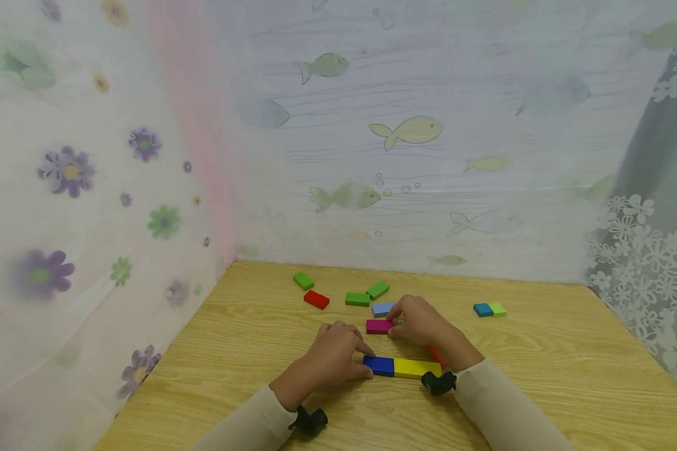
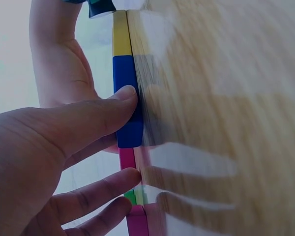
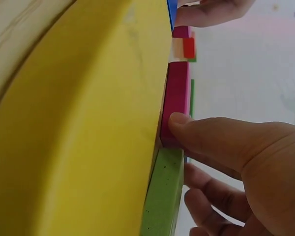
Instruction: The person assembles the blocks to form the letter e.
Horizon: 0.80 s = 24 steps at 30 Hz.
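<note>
My left hand [image 1: 338, 352] pinches the left end of a dark blue block [image 1: 379, 366], its thumb against the near face in the left wrist view. A long yellow block [image 1: 414, 368] sits end to end with the blue one on the table. Behind this row my right hand [image 1: 420, 321] grips the right end of a magenta block [image 1: 378, 326] between thumb and fingers. At that end a green block [image 3: 163, 191] meets it in the right wrist view, mostly hidden by the hand from above. Another magenta block [image 2: 137, 221] shows near the left fingertips in the left wrist view.
Just behind the magenta block lies a light blue block [image 1: 383, 309]. Several green blocks [image 1: 357, 299] and a red block [image 1: 316, 299] lie farther back. A teal block [image 1: 482, 310] touches a lime block [image 1: 498, 310] at right. An orange-red block [image 1: 437, 356] is partly under the right wrist.
</note>
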Available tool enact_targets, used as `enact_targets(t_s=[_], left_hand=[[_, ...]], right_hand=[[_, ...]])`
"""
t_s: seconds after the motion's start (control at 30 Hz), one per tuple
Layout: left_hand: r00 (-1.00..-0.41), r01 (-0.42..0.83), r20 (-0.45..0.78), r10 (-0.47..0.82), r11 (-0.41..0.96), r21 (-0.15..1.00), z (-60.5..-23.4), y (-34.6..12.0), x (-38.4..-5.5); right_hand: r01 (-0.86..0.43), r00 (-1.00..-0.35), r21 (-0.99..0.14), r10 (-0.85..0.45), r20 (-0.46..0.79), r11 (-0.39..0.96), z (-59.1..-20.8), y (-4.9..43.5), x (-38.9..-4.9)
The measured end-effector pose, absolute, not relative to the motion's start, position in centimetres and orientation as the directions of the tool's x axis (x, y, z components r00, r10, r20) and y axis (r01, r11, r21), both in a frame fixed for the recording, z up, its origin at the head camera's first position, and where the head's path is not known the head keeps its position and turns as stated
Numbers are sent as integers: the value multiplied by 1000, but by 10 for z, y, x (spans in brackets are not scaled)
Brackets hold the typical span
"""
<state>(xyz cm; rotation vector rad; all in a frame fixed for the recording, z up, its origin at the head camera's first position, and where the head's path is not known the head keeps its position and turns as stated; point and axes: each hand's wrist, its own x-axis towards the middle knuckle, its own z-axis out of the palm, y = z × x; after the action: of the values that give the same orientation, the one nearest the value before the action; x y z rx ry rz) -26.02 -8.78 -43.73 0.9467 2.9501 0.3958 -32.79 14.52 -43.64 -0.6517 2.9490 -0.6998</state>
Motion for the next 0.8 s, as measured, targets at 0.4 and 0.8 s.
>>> enact_targets(t_s=[0.4,0.8], left_hand=[[-819,569,70,569,792,221,-439,-88,-261],[-815,575,78,575,784,234,-440,-89,-261]], right_hand=[[-360,-923,-450,-383,42,817,-433,146,-324],[-336,-927,-489,-376,18,805,-435,150,-326]])
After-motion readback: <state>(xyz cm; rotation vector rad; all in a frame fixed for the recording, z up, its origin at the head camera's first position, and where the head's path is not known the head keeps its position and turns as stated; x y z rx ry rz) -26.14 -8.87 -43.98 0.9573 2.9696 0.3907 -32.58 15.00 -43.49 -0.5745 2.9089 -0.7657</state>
